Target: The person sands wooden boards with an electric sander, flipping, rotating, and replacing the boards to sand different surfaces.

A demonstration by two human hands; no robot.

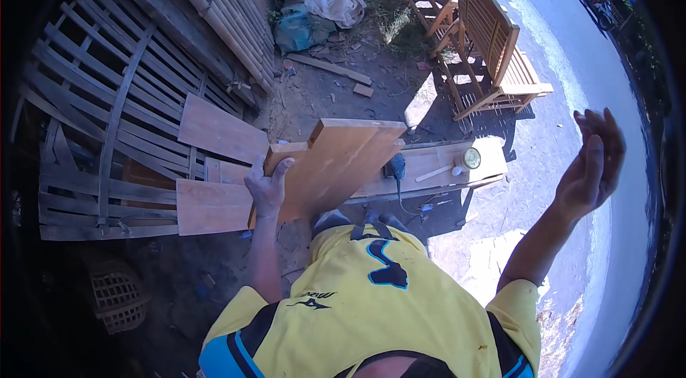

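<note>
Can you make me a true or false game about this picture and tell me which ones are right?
1. The left hand is holding a wooden piece. True.
2. Both hands are gripping the wood. False: the right hand is held up away from it, with nothing in it.
3. A round tin and a dark blue tool with a cord are on the same low plank. True.
4. The person wears red on top. False: the shirt is mostly yellow.
5. Slatted wooden seats stand near the road. True.
</note>
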